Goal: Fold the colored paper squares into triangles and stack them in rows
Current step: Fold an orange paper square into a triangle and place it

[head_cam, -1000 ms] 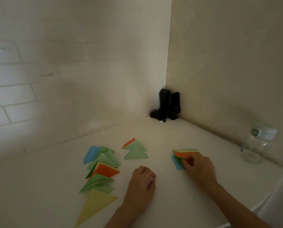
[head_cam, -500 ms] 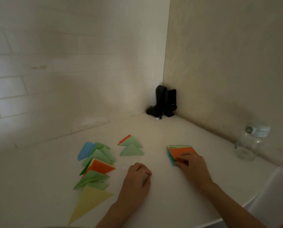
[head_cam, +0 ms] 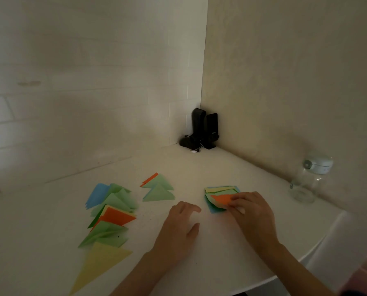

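Since the earlier frame, right hand (head_cam: 250,210) had pinched the orange sheet (head_cam: 222,199) up off the square stack (head_cam: 215,194), left hand (head_cam: 181,224) resting loosely curled, empty; paper judged light, flimsy, best taken at a corner.

Folded triangles (head_cam: 112,216) in a row at left, smaller pile (head_cam: 159,191) beside, paper stack (head_cam: 218,193) right, jar (head_cam: 306,182) far right.

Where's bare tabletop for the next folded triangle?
Free: between the short triangle row and the paper stack, ahead of the left hand; also between the stack and the glass jar. Crowded: long triangle row at left.
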